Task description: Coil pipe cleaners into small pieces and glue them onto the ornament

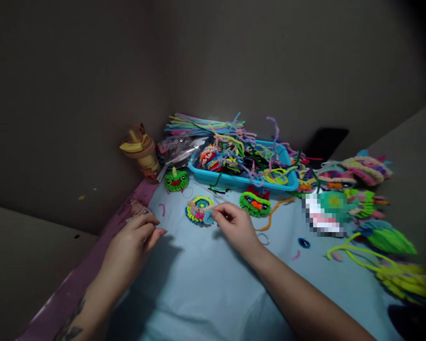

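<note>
A round multicoloured pipe-cleaner ornament lies near the middle of the table, with yellow, pink and dark blue loops. At its right edge is a light blue fuzzy piece; my right hand pinches it between thumb and fingertips. Whether that piece is joined to the ornament I cannot tell. My left hand hovers to the left, fingers loosely bent and thumb apart, with nothing visible in it. A green pipe-cleaner face sits behind the ornament, and another green face with a red top lies beyond my right hand.
A blue basket holds tangled pipe cleaners, with a bundle of straight pipe cleaners behind it. A brown-lidded cup stands at the left corner. Finished-looking fuzzy pieces, a dark blue button-like disc and an orange strand lie rightward.
</note>
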{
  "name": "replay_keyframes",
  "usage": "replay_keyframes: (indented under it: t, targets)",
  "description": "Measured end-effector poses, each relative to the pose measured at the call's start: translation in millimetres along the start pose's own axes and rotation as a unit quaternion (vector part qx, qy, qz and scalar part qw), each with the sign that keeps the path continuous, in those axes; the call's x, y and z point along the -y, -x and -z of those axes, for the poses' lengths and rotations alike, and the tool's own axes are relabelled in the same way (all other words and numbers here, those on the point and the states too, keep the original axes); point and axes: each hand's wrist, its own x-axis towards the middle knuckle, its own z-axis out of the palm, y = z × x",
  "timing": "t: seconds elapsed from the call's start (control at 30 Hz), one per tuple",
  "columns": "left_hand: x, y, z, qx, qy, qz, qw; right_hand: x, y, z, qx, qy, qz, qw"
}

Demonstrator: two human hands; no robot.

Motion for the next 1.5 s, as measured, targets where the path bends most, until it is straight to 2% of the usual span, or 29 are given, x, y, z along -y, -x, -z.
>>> replay_keyframes:
  t: [0.1, 0.13, 0.3, 0.37, 0.5, 0.7, 0.83, 1.0, 1.23, 1.5]
  targets:
    - [-6.8, -7.7, -16.7, -0.076, 0.094, -0.001, 0.993, -3.5, 0.6, -2.2, -0.007, -0.003, 0.018, 1.0]
    - [-12.0, -10.0, -22.7, -0.08, 0.124, 0.001, 0.989, -5.0, 0.9, -2.7, -0.008, -0.002, 0.02, 1.0]
    - [-41.3, -17.0, -49.4, -0.018, 0.277, 0.058, 0.959, -10.6, 3.3, -6.5, -0.008, -0.004, -0.003, 1.0]
    - [-49.5, -18.8, -59.1, -0.017, 0.329, 0.111, 0.938, -10.6, 5.0, -9.2, -0.019, -0.014, -0.011, 1.0]
    - [-57.3, -23.1, -72.4, 0.03, 0.425, 0.167, 0.889, -8.0, 9.2, -14.1, -0.02, -0.036, -0.006, 0.999]
    - [-59.2, -25.1, -74.7, 0.005, 0.472, 0.212, 0.856, -6.0, 12.5, -15.3, 0.012, -0.087, 0.012, 0.996]
    - [-60.9, -22.2, -74.2, -0.015, 0.475, 0.203, 0.856, -5.9, 13.4, -14.7, 0.01, -0.085, 0.029, 0.996]
    - [-61.2, -20.9, -72.0, -0.055, 0.438, 0.167, 0.882, -5.0, 14.6, -14.6, 0.04, -0.08, 0.041, 0.995]
    - [-59.1, -20.6, -69.6, -0.07, 0.39, 0.114, 0.911, -4.2, 14.2, -17.2, 0.055, -0.129, 0.01, 0.99]
    - [-57.9, -20.4, -70.7, -0.089, 0.37, 0.072, 0.922, -3.5, 15.1, -17.2, 0.052, -0.132, 0.004, 0.99]
